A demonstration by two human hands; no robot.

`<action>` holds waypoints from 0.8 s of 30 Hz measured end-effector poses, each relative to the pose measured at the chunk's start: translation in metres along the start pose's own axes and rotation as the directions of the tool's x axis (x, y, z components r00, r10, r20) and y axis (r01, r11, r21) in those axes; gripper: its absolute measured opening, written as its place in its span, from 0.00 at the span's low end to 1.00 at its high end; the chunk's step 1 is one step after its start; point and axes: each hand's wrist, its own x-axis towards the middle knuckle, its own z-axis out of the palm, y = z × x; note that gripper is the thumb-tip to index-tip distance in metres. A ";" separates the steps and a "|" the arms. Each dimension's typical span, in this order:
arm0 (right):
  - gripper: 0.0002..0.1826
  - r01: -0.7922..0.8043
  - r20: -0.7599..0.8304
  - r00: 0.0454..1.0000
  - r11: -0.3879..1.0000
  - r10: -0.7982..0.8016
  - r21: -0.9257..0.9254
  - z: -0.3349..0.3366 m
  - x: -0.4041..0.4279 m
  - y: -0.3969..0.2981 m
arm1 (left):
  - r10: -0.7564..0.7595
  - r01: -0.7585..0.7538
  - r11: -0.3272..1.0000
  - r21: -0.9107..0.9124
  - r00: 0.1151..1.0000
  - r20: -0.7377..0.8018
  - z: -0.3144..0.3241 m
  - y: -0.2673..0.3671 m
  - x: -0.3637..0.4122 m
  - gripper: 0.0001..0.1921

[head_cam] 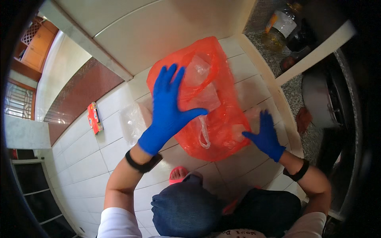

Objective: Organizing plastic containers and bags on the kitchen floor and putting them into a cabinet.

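A large red plastic bag [220, 139] lies on the tiled floor in front of me, its mouth gaping at the top. Translucent plastic pieces [208, 96], possibly bags or containers, show in the opening, with a clear plastic loop [204, 136] hanging out over the red film. My left hand [168, 104], in a blue glove, is spread above the bag's left side and grips nothing. On the right, my gloved right hand [266, 136] has its fingers apart, with the thumb at the bag's lower right edge. Whether that thumb touches the film I cannot tell.
Clear plastic packaging [134, 123] lies left of the bag. Farther left is a red box [95, 118] on the floor. A cabinet panel [166, 32] stands behind the bag. To the right, an open cabinet holds a large metal pot [317, 98] and plastic-wrapped goods [281, 23].
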 end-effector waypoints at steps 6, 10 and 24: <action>0.23 -0.037 0.401 0.914 0.997 0.060 -0.065 -0.024 -0.023 0.027 | -0.333 0.378 0.920 -0.108 0.896 0.295 -0.024 -0.017 0.057 0.13; 0.20 -0.718 0.615 0.677 0.545 0.404 0.433 -0.046 0.011 -0.013 | -0.277 0.499 0.806 -0.319 0.794 0.541 -0.107 -0.020 0.106 0.07; 0.11 -0.231 0.257 0.965 0.615 0.047 0.754 -0.198 0.148 -0.086 | -0.344 0.331 0.804 -0.494 0.936 0.068 -0.179 -0.028 0.129 0.10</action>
